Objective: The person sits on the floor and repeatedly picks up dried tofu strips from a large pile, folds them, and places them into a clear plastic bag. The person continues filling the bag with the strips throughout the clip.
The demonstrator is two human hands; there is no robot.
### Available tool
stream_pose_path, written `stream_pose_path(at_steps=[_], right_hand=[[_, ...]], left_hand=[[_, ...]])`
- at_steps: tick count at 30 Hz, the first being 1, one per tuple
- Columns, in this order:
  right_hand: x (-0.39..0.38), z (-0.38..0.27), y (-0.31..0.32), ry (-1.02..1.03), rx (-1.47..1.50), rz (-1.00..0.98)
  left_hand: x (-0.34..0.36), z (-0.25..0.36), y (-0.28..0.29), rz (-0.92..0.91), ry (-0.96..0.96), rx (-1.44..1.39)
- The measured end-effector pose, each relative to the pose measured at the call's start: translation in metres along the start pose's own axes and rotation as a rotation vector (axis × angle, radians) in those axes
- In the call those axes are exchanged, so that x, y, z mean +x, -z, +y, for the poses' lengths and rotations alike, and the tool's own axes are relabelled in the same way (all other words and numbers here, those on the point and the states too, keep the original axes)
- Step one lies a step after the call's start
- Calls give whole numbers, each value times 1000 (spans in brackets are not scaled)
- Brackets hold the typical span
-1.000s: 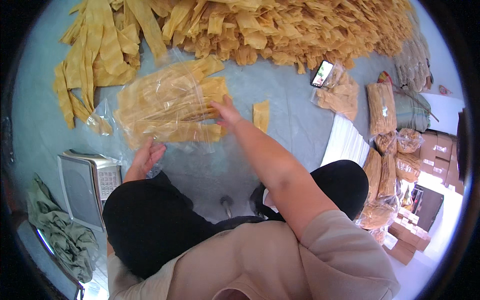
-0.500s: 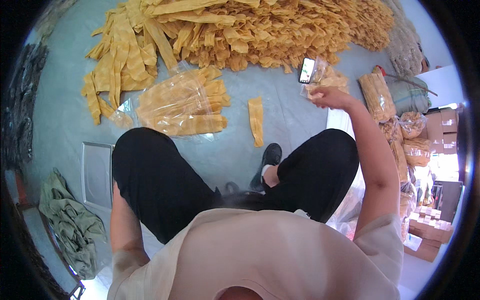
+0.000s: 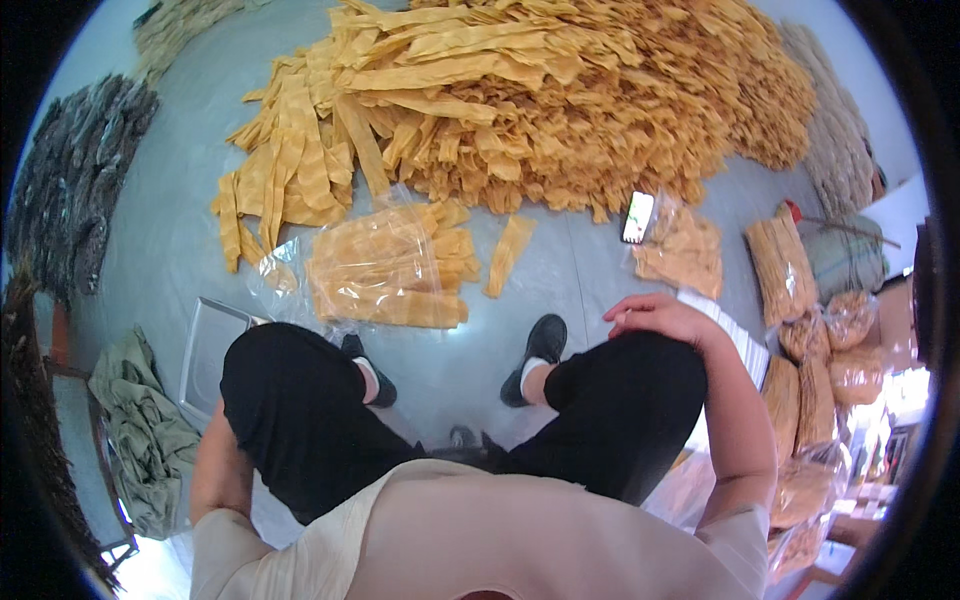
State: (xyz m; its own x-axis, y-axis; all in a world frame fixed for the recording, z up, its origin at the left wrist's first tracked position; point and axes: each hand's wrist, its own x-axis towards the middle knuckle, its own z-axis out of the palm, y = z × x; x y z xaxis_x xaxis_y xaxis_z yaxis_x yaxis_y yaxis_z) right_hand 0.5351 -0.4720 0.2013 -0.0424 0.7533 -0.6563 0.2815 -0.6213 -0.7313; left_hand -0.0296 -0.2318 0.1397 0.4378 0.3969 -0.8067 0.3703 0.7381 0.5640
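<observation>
My right hand [image 3: 655,316] rests over my right knee with its fingers extended and nothing in them. Beyond it lies a clear bag of yellow sheets [image 3: 682,250], with a lit phone [image 3: 638,217] against its left edge. My left forearm [image 3: 222,470] runs down beside my left knee, and the hand is hidden behind the leg. In front of my left foot, a larger clear plastic bag [image 3: 375,265] holds long yellow strips whose ends stick out at the right. A single yellow strip [image 3: 510,256] lies tilted on the floor to its right.
A big heap of yellow strips [image 3: 560,110] fills the far floor. Stuffed bags [image 3: 785,265] and cartons [image 3: 895,320] line the right. At left are a metal tray [image 3: 212,345], a green cloth [image 3: 145,440] and a dark bundle [image 3: 80,180]. Pale bundles [image 3: 825,110] lie far right.
My right hand has drawn back from the small bag beside the phone onto my right knee. The view has shifted, and my left shoe now shows. The single strip now lies more slanted.
</observation>
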Motion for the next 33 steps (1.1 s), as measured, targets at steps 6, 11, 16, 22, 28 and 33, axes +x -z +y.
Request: stream_pose_path(at_steps=[6, 11, 16, 22, 28, 33], right_hand=[[130, -48, 32, 112, -751, 101], [303, -160, 17, 594, -1016, 525], [446, -242, 28, 614, -1344, 1124], [473, -268, 10, 442, -1489, 730], [410, -233, -43, 471, -644, 157], [434, -255, -19, 434, -452, 214]], left_hand=[[81, 61, -11, -254, 12, 157], [163, 144, -17, -172, -231, 125], [241, 202, -15, -131, -340, -26], [306, 215, 5, -127, -471, -428], [332, 242, 5, -288, -656, -852], [330, 230, 8, -172, -608, -896]])
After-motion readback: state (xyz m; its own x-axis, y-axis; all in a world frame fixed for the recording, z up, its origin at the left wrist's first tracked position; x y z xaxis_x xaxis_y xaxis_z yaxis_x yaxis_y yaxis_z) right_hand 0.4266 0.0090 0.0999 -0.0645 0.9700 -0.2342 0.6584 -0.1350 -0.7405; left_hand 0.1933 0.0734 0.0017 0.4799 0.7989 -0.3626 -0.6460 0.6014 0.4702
